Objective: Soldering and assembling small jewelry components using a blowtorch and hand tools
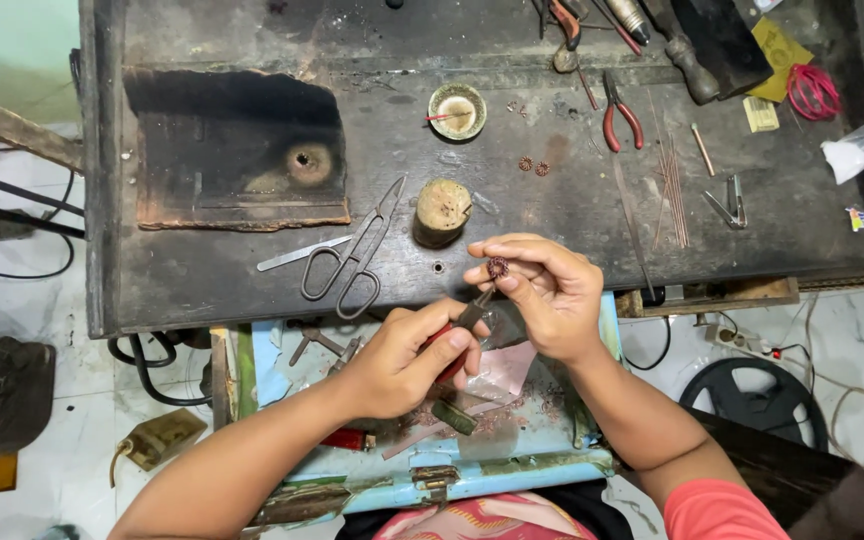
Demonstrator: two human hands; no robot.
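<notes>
My left hand (402,360) grips red-handled pliers (467,322) whose tip points up toward a small round copper filigree piece (497,267). My right hand (542,295) pinches that piece between thumb and fingertips, just in front of the dark workbench's (552,220) near edge. Both hands hover over an open light-blue drawer (512,455) holding metal scraps and a small file.
On the bench lie large metal shears (357,255), a thin metal strip (302,254), a wooden stump (442,210), a small round dish (457,110), two tiny copper rings (534,166), red-handled pliers (620,115), copper wires (672,185), tweezers (730,205) and a scorched board (237,150).
</notes>
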